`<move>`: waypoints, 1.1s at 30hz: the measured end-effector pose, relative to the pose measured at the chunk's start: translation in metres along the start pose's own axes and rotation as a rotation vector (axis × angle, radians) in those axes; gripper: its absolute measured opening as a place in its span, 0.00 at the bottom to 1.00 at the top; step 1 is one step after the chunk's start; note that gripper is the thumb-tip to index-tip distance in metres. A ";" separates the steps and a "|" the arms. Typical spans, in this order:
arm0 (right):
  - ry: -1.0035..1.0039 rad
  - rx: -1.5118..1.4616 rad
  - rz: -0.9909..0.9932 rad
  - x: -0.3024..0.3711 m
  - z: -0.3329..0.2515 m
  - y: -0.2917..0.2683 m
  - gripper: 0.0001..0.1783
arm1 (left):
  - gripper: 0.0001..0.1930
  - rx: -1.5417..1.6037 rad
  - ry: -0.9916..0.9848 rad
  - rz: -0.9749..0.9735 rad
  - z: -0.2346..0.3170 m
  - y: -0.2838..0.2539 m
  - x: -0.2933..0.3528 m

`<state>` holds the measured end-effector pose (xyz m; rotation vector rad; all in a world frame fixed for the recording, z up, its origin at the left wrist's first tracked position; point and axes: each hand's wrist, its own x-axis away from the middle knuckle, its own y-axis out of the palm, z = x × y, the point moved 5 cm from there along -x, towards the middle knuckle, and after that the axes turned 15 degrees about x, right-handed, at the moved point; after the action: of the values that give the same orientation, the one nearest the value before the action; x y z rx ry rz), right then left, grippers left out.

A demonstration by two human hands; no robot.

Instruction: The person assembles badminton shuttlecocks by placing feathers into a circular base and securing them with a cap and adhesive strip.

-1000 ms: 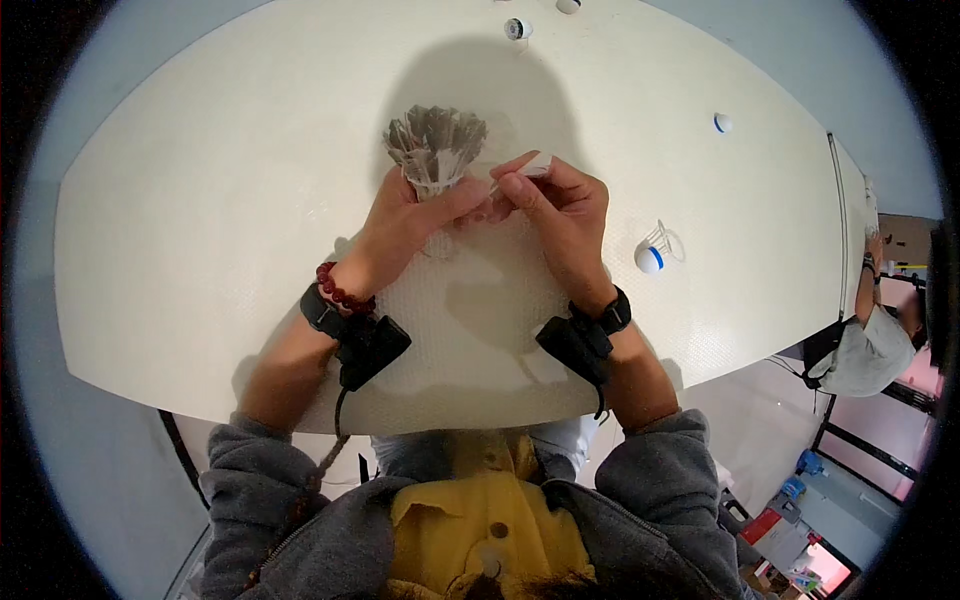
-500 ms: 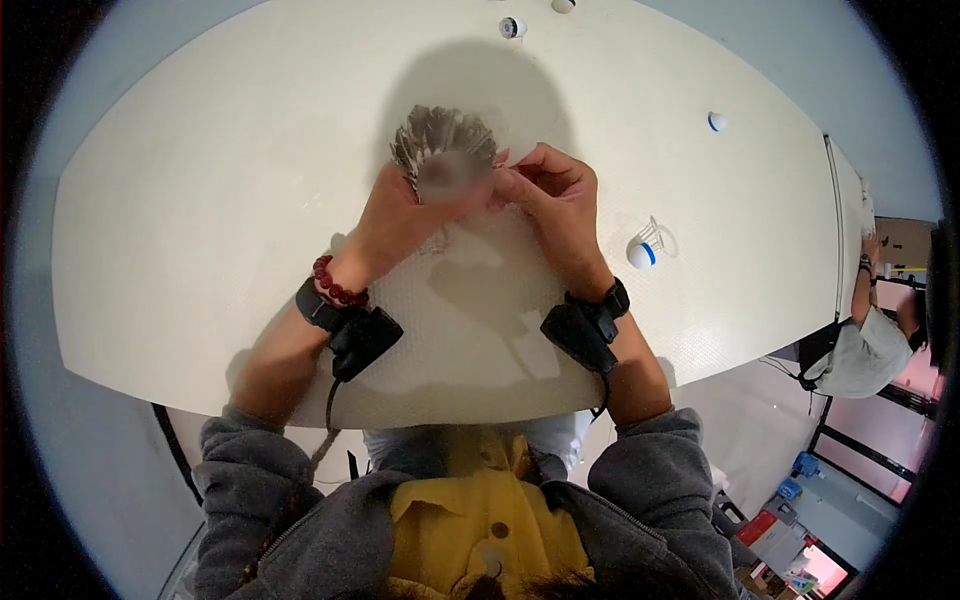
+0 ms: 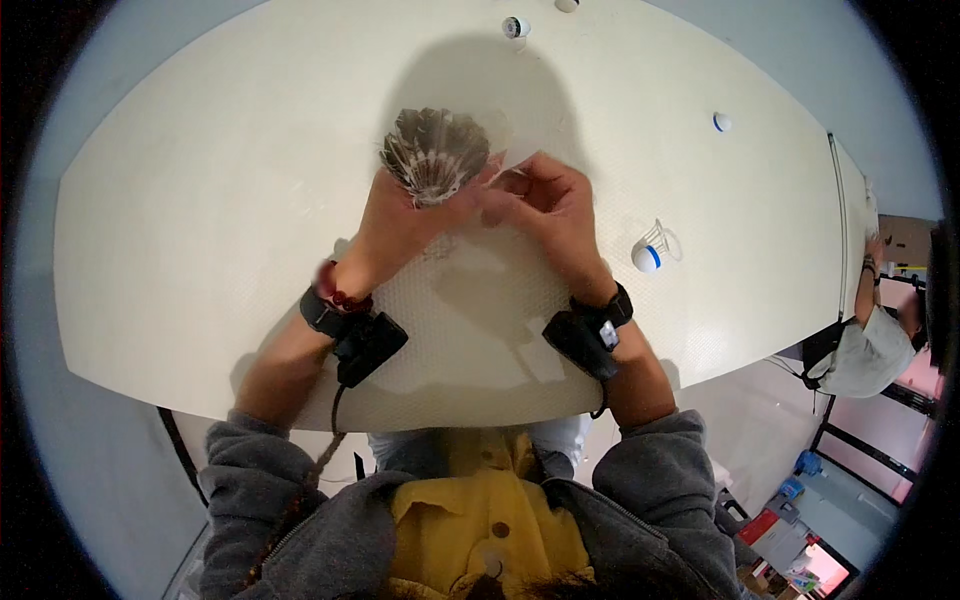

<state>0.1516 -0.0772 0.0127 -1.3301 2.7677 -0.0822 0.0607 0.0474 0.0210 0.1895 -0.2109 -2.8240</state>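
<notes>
Grey-brown-and-white feather shuttlecock [image 3: 435,152], flared end forward, in the left grip [image 3: 400,220]

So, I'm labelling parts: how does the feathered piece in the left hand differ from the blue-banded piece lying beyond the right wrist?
The feathered piece is a dense grey-brown fan; the blue-banded piece has a white rounded end and a pale open frame. The feathered piece is held in the left hand, while the blue-banded piece lies on the table. Both flare toward one end.
</notes>
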 end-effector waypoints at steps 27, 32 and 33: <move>-0.056 -0.190 0.298 0.002 0.001 -0.025 0.07 | 0.13 -0.099 0.171 0.047 -0.006 -0.002 0.004; -0.065 0.056 0.174 0.006 0.002 -0.011 0.08 | 0.15 -0.098 0.106 0.098 -0.013 -0.005 0.004; -0.063 0.144 0.129 0.007 0.003 -0.007 0.08 | 0.15 -0.098 0.105 0.096 -0.013 -0.005 0.004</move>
<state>0.1531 -0.0866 0.0098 -1.0981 2.7280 -0.2241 0.0569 0.0495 0.0065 0.2964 -0.0560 -2.7125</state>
